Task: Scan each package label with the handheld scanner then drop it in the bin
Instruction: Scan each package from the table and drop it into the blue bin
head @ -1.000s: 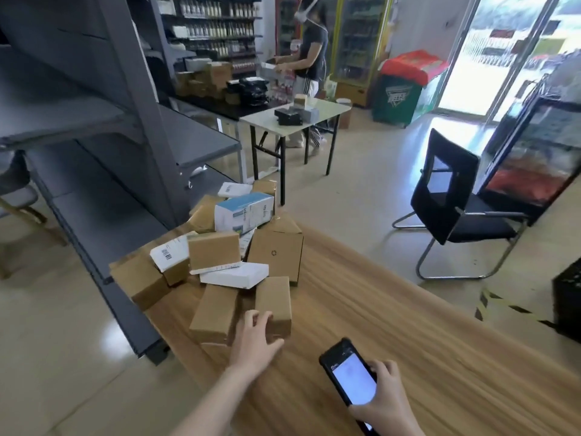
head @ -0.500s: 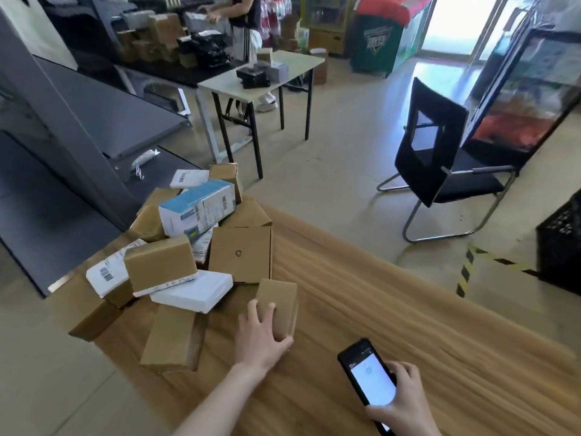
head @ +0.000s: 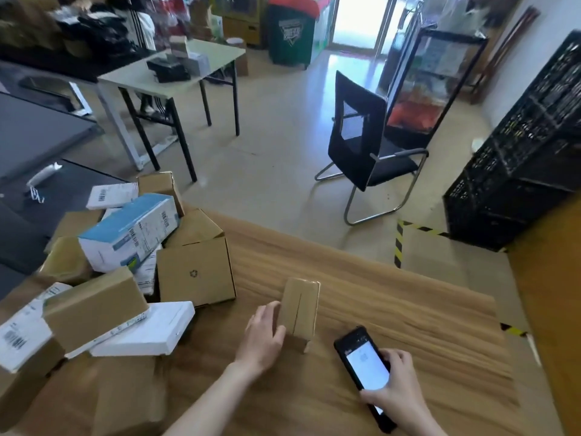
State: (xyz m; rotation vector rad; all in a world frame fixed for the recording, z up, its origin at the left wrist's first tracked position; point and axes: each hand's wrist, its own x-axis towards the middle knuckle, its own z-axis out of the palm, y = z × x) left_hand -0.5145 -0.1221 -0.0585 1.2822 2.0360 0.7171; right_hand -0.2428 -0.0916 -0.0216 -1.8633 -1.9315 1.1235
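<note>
A small brown cardboard package [head: 300, 306] stands on the wooden table [head: 393, 313], apart from the pile, taped seam facing up. My left hand [head: 262, 336] grips its left side. My right hand [head: 394, 382] holds a black handheld scanner [head: 364, 366], shaped like a phone with a lit white screen, just right of the package and low over the table. A heap of several brown and white packages [head: 125, 278] covers the table's left end; some show barcode labels. No label is visible on the held package.
A black slatted crate [head: 522, 158] stands on the floor at the right, beyond yellow-black floor tape [head: 398, 243]. A black chair [head: 361, 146] sits past the table's far edge. A white folding table [head: 169, 73] and a green bin [head: 292, 36] are farther back.
My left hand has pulled the small brown package out of the pile, rightward toward the scanner. The view has swung to the right and down. The scanner hand has stayed near the table's front.
</note>
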